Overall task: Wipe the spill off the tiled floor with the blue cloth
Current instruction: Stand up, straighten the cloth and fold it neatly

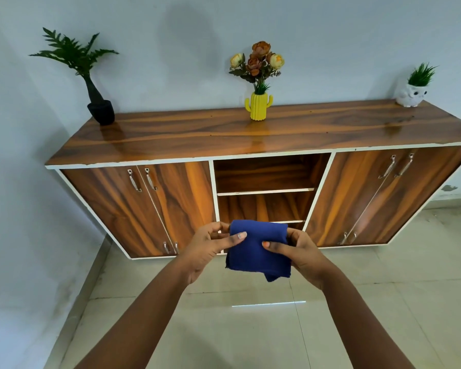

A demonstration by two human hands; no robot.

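In the head view, a folded blue cloth (256,251) of soft, slightly napped fabric hangs in the lower middle of the frame, held up in the air between both hands. The left hand (208,251) grips its left edge, with the thumb lying flat across the front of the fabric and the other fingers curled behind it; the right hand (301,254) pinches the right edge the same way, its thumb pressed on the front. The cloth's lower right corner droops in a loose fold below the rest. Under the hands spreads the glossy, pale beige tiled floor (383,288), with thin grout lines and one bright strip of reflected light at lower centre; no spill can be made out on it. Behind the cloth, filling the middle of the frame, stands a long wood-grain sideboard (171,198) with white edging, paired doors with metal handles at left and right, and open shelves in the centre, which the cloth partly hides. Its polished top surface (250,131) carries three things well apart: at upper left a dark, narrow-necked vase with a green fern sprig (97,102), at upper centre a ribbed yellow cactus-shaped vase with orange and cream flowers (258,105), and at upper right a small white owl-shaped pot with green grass-like leaves (411,95). A pale blue-grey wall (171,35) rises behind, stained and mottled in the lower left of the frame.
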